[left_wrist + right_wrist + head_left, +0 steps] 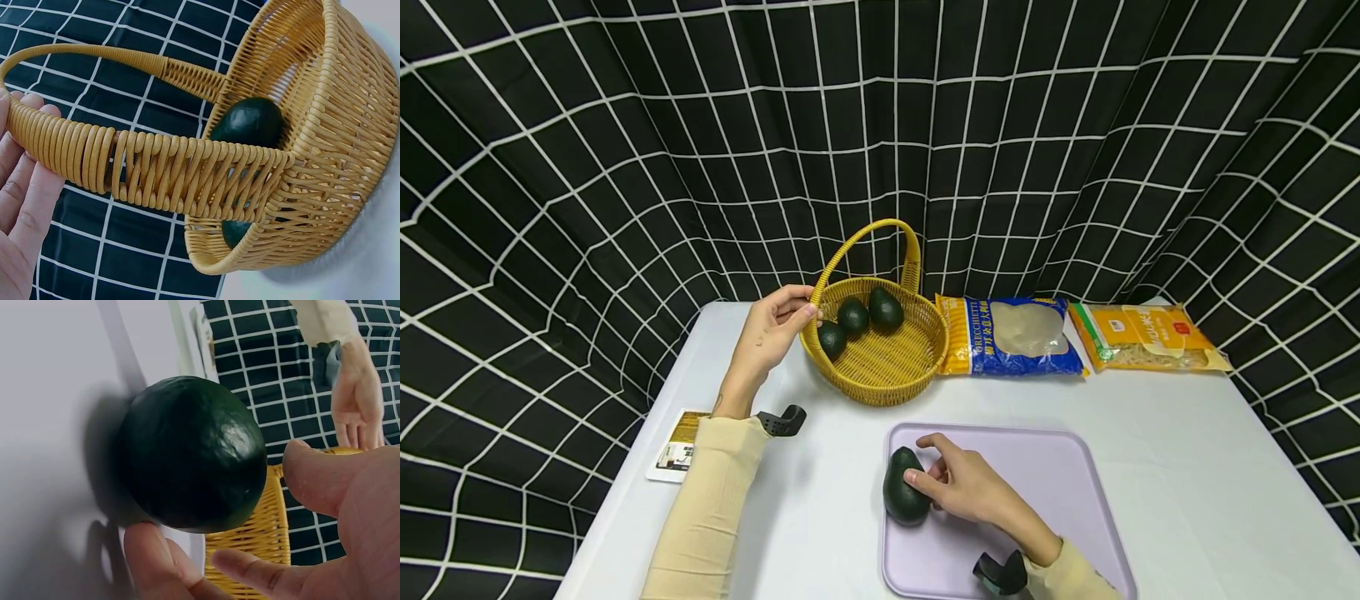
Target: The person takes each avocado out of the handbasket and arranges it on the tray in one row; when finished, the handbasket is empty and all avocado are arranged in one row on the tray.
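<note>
Left hand (772, 327) is curled round basket handle (912, 262). Right hand (973, 487) is held relaxed beside avocado (903, 497), in front of basket (880, 392).

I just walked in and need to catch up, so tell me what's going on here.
A person's left hand holds the handle of a yellow wicker basket, where three dark green avocados lie. The right hand is at a fourth avocado, which lies on a pale purple tray, with the thumb and fingers spread about it; a firm grip does not show. Two food packages, one blue and yellow, one mostly orange, lie to the right of the basket.
</note>
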`<state>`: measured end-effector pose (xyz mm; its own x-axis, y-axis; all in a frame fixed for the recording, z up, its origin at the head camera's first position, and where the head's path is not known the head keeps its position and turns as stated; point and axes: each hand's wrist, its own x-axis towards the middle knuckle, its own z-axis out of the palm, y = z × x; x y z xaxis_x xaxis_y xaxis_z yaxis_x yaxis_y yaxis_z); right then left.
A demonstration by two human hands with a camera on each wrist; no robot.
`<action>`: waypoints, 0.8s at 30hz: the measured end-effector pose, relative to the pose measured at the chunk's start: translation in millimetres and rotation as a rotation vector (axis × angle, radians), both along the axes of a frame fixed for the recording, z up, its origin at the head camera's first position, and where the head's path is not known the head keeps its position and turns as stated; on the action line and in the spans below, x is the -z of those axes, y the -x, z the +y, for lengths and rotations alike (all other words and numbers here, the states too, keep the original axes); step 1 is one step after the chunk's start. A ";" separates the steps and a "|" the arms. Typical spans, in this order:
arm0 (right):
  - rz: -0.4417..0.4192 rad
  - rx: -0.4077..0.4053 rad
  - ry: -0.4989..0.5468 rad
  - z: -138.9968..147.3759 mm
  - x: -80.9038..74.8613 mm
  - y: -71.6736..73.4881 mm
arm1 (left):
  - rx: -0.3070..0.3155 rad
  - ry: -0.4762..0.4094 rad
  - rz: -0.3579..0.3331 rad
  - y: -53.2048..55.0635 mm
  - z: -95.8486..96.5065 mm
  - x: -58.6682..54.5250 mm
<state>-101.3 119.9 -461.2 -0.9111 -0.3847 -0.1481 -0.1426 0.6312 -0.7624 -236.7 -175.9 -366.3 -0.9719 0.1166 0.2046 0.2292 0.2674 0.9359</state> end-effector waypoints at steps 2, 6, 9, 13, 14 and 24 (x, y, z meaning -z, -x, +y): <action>0.012 0.001 -0.007 0.3 -1.2 1.9 | 0.001 -0.003 -0.001 0.1 -0.3 -0.1; 0.049 0.001 -0.023 2.5 -6.3 8.6 | 0.012 -0.023 -0.003 0.2 -0.1 -0.4; 0.092 0.001 -0.030 4.8 -12.1 16.5 | 0.020 -0.032 -0.005 0.7 0.2 -0.7; 0.143 0.012 -0.033 7.0 -21.7 28.7 | 0.021 -0.026 -0.009 1.3 -0.4 -0.9; 0.146 0.015 -0.030 7.3 -24.7 31.9 | 0.020 -0.024 -0.010 1.4 -0.6 -1.0; 0.186 0.003 -0.030 5.5 -58.3 79.9 | 0.013 0.017 -0.011 2.0 -3.8 -0.6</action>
<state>-181.2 125.4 -402.9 -0.9251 -0.3796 0.0114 -0.2770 0.6540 -0.7039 -238.7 -179.7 -365.7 -0.9725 0.1322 0.1916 0.2221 0.2801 0.9339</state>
